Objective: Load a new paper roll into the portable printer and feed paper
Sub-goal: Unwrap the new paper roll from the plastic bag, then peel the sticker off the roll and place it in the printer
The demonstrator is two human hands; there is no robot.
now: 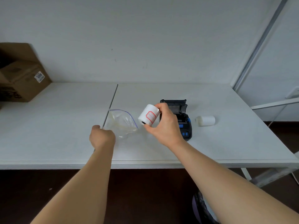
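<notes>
White paper roll (148,115) with a red-outlined label, held above the worktop (64,126) in the right hand (163,126), fingers closed round it, just left of the black printer (179,117) whose lid stands open. Left hand (102,136) is closed on the edge of a clear bag (123,122) lying on the worktop. A second roll (205,120) lies right of the printer; a cardboard box (21,73) sits far left.

Two bare forearms reach forward from the bottom edge. The left hand (102,136) is curled into a loose fist, knuckles up, fingers closed and pinching the edge of a clear plastic zip bag (123,122) just beyond its fingertips. The right hand (163,125) is raised higher — thumb below, fingers wrapped over — gripping a white paper roll with a red-outlined label (148,115), tilted at its left.
</notes>
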